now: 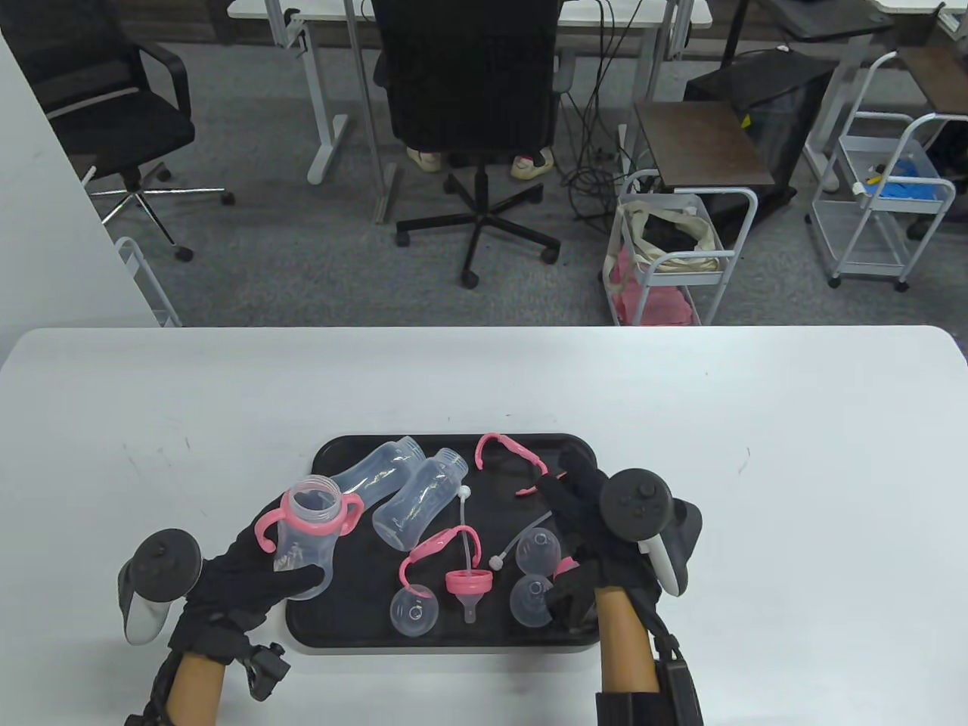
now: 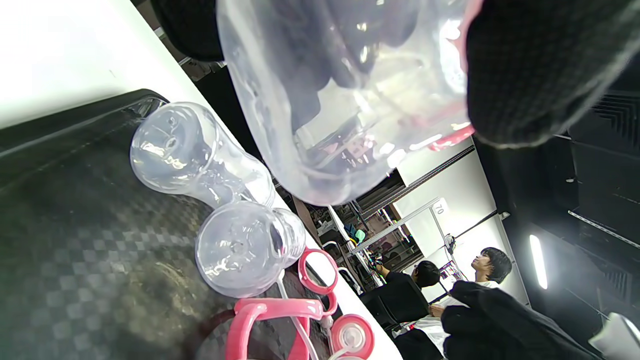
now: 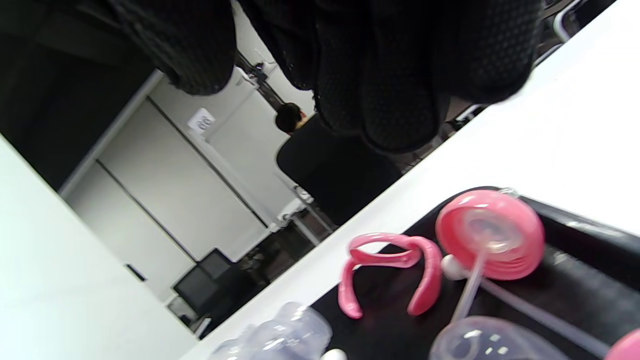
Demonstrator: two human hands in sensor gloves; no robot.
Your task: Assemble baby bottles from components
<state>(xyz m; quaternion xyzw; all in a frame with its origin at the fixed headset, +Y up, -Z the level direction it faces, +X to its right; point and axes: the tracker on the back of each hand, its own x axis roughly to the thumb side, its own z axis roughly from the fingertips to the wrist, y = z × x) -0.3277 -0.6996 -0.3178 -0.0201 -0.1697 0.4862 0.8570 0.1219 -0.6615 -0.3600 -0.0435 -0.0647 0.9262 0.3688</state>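
2 loose bottles point(image 1: 408, 488) on tray point(image 1: 318, 628), left hand point(image 1: 242, 586) grasping handled bottle point(image 1: 306, 541), right hand point(image 1: 586, 529) released

Bright, even room light; wrist views blurred close up, edges warped.

Table view high, looking down, both wrist views close, tilted, sharing black tray point(image 1: 333, 635).

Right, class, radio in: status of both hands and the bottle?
Left hand grips clear plastic bottle with pink handle ring, no nipple yet. Right hand hovers over black tray, holding nothing visible. Path unobstructed.
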